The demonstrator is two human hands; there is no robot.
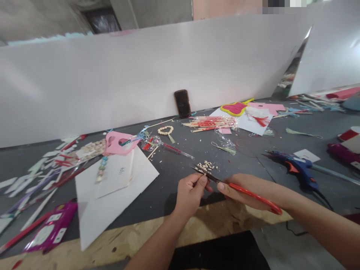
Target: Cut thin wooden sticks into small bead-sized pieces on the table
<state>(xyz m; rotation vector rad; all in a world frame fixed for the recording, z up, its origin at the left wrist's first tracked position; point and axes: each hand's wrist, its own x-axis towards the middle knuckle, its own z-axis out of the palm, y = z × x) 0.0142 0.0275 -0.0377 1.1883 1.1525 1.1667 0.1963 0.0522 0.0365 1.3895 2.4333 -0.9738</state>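
Note:
My right hand point(247, 191) grips red-handled scissors point(253, 195), their dark blades pointing left toward my left hand. My left hand point(189, 193) is closed in a pinch, thumb against fingers, at the blade tips; what it holds is too small to make out. A little heap of short pale stick pieces point(206, 165) lies on the dark table just beyond the blades. Both hands hover above the table's near wooden edge point(213, 221).
White paper sheets point(112, 195) lie left of my hands, a pink cut-out point(118, 144) and bead strings behind them. A blue glue gun point(298, 168) lies to the right. A bundle of sticks point(210, 123), a phone point(182, 103) against a white board, and scraps surround.

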